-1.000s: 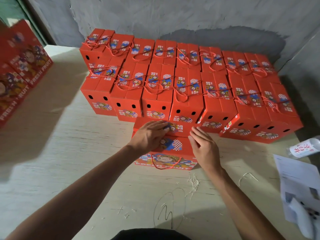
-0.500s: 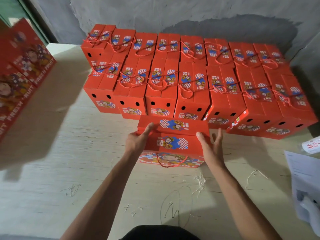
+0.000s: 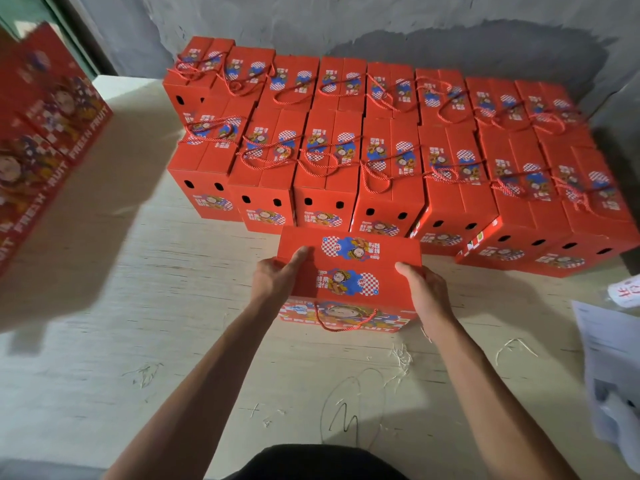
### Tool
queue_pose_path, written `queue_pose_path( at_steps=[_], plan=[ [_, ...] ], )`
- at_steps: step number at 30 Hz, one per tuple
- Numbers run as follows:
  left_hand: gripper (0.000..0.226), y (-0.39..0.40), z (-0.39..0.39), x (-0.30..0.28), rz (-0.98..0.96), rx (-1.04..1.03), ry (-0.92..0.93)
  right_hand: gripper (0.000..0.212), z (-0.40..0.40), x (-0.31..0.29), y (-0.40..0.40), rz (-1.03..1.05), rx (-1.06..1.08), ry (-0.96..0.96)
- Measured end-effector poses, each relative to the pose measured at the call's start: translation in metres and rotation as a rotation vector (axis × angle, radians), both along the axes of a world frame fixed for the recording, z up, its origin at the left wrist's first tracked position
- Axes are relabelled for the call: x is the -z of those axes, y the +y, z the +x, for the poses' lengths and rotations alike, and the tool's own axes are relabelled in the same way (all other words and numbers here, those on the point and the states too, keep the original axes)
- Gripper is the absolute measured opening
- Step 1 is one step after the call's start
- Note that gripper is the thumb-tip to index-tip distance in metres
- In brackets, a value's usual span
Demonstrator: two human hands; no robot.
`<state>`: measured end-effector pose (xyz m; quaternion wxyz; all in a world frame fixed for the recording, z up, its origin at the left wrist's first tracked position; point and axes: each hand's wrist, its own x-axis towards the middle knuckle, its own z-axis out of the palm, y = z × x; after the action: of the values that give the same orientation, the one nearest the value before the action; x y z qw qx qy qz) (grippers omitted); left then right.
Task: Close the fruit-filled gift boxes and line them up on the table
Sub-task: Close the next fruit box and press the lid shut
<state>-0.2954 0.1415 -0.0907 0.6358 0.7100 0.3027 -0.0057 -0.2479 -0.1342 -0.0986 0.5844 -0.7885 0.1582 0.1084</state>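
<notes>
A second ago both hands lay flat on top of the red gift box (image 3: 349,271) at the centre of the frame, pressing its flaps; now the left hand (image 3: 277,277) and right hand (image 3: 424,289) grip its 2 ends, fingers curled round the sides, so it looks closed and ready to join the line. Behind it, across the upper half of the table (image 3: 138,306), I count 2 rows (image 3: 381,161) of about 8 closed boxes each, roughly 16 plus this 1.
</notes>
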Motion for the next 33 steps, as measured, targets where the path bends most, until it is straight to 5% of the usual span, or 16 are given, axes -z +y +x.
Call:
queue_pose_path(
  at_steps=[10,17,20,23,25,27,30,33],
  plan=[
    [0.057,0.001,0.002,-0.004,0.031,-0.009,-0.001,0.059,-0.005,-0.014,0.016,-0.289,0.004,-0.006],
    [0.077,0.011,0.010,-0.019,0.429,0.048,0.034,0.063,-0.041,-0.011,0.036,-0.237,0.112,0.092],
    [0.103,0.012,0.003,-0.012,0.427,-0.120,0.035,0.052,-0.070,-0.018,0.060,-0.182,0.239,0.130],
    [0.118,0.006,-0.017,-0.004,0.223,-0.367,-0.028,0.052,-0.093,-0.025,0.078,-0.078,0.239,0.103],
    [0.112,-0.001,-0.032,-0.001,-0.002,-0.465,-0.039,0.048,-0.107,-0.027,0.086,-0.037,0.148,0.132],
    [0.080,-0.006,-0.052,0.001,-0.183,-0.470,-0.116,0.030,-0.125,-0.024,0.096,-0.052,0.078,0.135],
    [0.041,0.002,-0.077,0.002,-0.190,-0.397,-0.136,0.045,-0.132,-0.024,0.105,-0.302,0.026,-0.004],
    [0.055,0.036,-0.094,0.000,-0.096,-0.313,0.011,0.051,-0.128,-0.028,0.120,-0.222,-0.032,0.104]
  ],
)
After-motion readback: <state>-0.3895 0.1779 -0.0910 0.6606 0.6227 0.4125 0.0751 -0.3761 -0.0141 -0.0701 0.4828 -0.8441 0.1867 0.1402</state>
